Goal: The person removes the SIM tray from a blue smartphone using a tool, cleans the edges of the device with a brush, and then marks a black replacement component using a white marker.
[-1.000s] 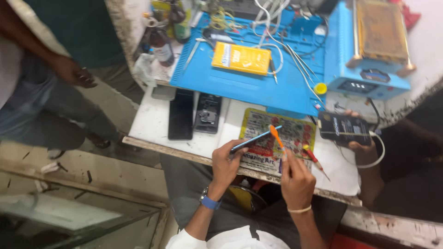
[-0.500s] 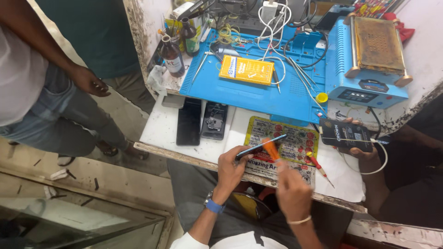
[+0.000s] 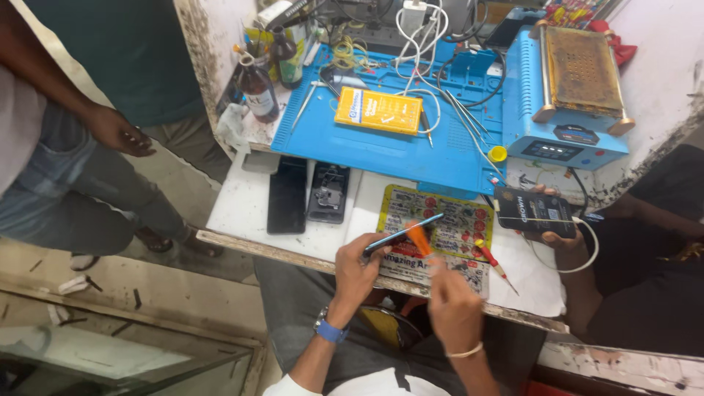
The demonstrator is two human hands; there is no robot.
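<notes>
My left hand (image 3: 358,273) grips a thin dark phone (image 3: 402,234) on edge, tilted up to the right above the table's near edge. My right hand (image 3: 452,306) holds an orange-handled tool (image 3: 419,240) whose tip meets the phone's side; the hand is blurred. Under both lies a colourful printed card (image 3: 451,220) on the white table (image 3: 242,209). A red screwdriver (image 3: 493,262) rests just right of my right hand.
A black phone (image 3: 287,194) and an opened phone body (image 3: 328,193) lie left of the card. Behind is a blue work mat (image 3: 381,147) with a yellow box (image 3: 378,110), cables, bottles and a blue heating machine (image 3: 572,88). Another person's hand holds a dark device (image 3: 534,211) at right. People stand at left.
The view has shifted so the bench sits a little higher and more left. My hands stay on the phone and tool; the right hand has moved slightly and blurs.
</notes>
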